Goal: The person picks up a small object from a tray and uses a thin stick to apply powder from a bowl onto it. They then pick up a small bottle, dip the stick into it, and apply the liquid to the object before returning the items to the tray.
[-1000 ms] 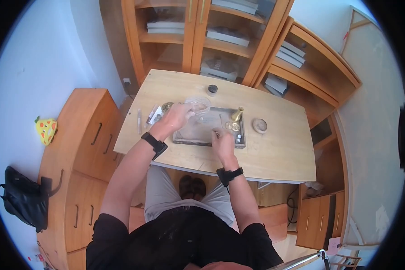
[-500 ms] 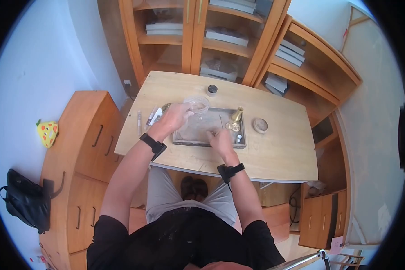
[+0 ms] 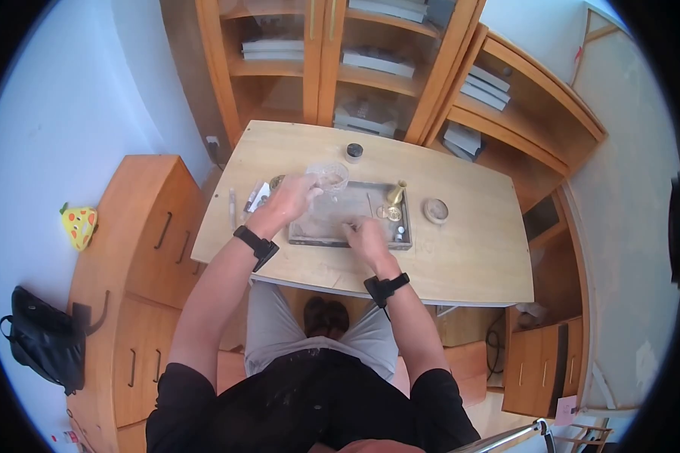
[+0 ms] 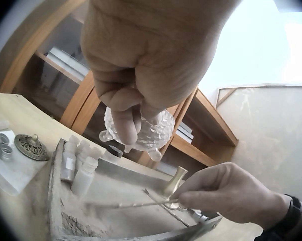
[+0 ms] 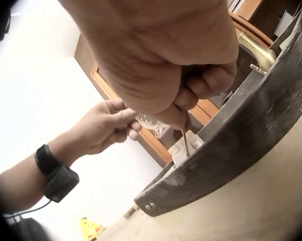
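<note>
My left hand (image 3: 289, 204) grips the rim of a clear, knobbly glass bowl (image 4: 146, 131) with small feet, holding it up above the back left of a grey tray (image 3: 321, 242). My right hand (image 3: 369, 240) is over the tray's front right part and pinches a thin light stick (image 4: 136, 204), which points left across the tray floor; its far end is blurred. Small white bottles (image 4: 84, 176) stand inside the tray at the left, by some loose grey powder (image 4: 76, 225). A brass vase (image 3: 398, 192) stands at the tray's back right.
A round pot (image 3: 435, 211) stands right of the tray, a dark-lidded jar (image 3: 354, 151) behind it. To the left are a pierced brass lid (image 4: 32, 147) and a white sheet (image 4: 10, 173) with small items. A wooden cabinet (image 3: 155, 219) borders the table's left side.
My right hand has shifted a little to the left over the tray, its fingers now pointing left. My left hand keeps the glass bowl raised in nearly the same place.
</note>
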Demonstrator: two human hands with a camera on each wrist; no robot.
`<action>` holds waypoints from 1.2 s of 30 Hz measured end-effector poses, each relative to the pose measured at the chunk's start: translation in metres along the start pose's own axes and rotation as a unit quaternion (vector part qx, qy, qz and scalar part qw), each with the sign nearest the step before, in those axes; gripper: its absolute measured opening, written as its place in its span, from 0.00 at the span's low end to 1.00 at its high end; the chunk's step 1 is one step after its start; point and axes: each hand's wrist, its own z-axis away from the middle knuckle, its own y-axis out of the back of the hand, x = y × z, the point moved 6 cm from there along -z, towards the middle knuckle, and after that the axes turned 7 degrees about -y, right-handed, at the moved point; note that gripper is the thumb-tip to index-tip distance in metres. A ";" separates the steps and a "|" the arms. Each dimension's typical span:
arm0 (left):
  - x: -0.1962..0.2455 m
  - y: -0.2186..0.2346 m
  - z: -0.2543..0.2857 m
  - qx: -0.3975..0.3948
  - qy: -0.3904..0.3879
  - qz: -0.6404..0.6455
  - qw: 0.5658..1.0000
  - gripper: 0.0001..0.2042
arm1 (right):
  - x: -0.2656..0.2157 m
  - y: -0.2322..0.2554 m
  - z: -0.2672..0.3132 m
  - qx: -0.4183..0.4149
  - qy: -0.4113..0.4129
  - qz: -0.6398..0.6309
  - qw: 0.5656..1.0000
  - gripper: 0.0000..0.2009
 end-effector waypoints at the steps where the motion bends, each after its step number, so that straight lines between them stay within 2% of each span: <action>1: 0.000 -0.002 -0.001 -0.001 -0.004 0.003 1.000 0.10 | -0.001 0.011 0.003 0.020 -0.027 -0.001 0.999 0.13; 3: 0.005 -0.002 -0.002 -0.004 -0.009 -0.003 1.000 0.10 | -0.004 0.040 0.008 0.062 -0.079 -0.003 0.995 0.13; 6: 0.010 -0.006 -0.004 -0.006 -0.016 0.002 1.000 0.09 | 0.022 0.035 0.001 0.077 -0.093 0.070 0.990 0.12; 10: 0.011 -0.010 -0.006 0.003 -0.028 -0.003 1.000 0.09 | -0.003 0.006 0.017 0.027 -0.010 0.099 0.995 0.11; 12: 0.012 -0.014 -0.007 -0.019 -0.007 -0.004 1.000 0.10 | -0.023 -0.003 0.026 -0.007 0.026 0.099 0.995 0.11; 15: 0.015 -0.018 -0.008 -0.032 0.000 -0.002 0.999 0.11 | -0.029 0.003 0.032 0.034 0.040 0.088 0.995 0.11; 18: 0.007 -0.032 -0.008 -0.038 0.000 0.006 0.999 0.10 | -0.021 0.035 0.042 0.050 -0.010 0.051 0.997 0.11; 21: 0.003 -0.047 -0.009 -0.047 0.003 -0.002 0.999 0.11 | 0.010 0.061 0.045 0.089 -0.046 0.035 0.994 0.12; 24: 0.004 -0.061 -0.012 -0.049 -0.001 -0.004 0.999 0.13 | 0.054 0.073 0.043 0.084 -0.117 -0.030 0.989 0.13; 25: 0.003 -0.067 -0.013 -0.047 -0.003 -0.002 0.999 0.14 | 0.053 0.083 0.046 0.063 -0.143 -0.085 0.984 0.14; 28: 0.005 -0.080 -0.013 -0.043 -0.006 0.039 0.998 0.16 | 0.074 0.087 0.047 0.052 -0.161 -0.207 0.964 0.15; 31: 0.013 -0.084 -0.010 -0.051 0.021 0.025 0.998 0.16 | 0.081 0.089 0.052 0.063 -0.190 -0.331 0.922 0.15; 36: 0.012 -0.095 -0.011 -0.083 0.056 -0.022 0.995 0.15 | 0.098 0.075 0.051 -0.005 -0.220 -0.515 0.828 0.13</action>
